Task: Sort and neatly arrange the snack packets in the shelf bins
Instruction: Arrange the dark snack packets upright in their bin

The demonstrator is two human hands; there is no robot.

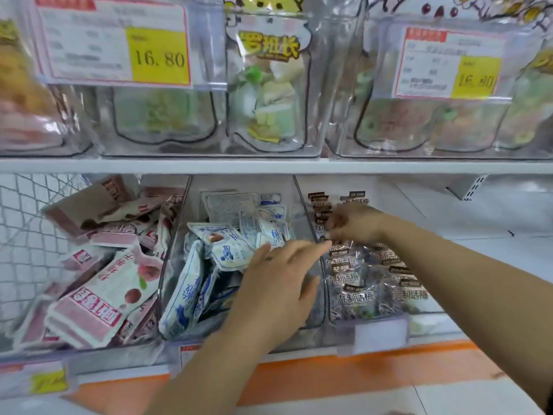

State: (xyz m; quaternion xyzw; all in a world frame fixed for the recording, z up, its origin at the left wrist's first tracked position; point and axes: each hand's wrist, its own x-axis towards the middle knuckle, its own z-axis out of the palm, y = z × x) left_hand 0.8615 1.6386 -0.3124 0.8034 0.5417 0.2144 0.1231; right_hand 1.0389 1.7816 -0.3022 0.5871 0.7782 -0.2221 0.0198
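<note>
**Landmark: the middle bin** (179, 229), holding blue-and-white packets (227, 247). Above it we see a shelf board (269, 166) and clear upper bins (209, 115) with a price card (116, 43). Left of it, pink packets (104, 295) lie jumbled beside wire mesh (27, 235). The left hand (278, 283) hovers over its right half, palm down, fingers straight and spread, holding nothing. Right of it, the right hand (356, 224) curls its fingers, pinching one of the dark packets (359, 283) at the rear of the row.

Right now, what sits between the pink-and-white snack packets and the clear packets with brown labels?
In the head view, a clear plastic bin of blue-and-white packets sits between them, and the left hand hovers over it.
</note>
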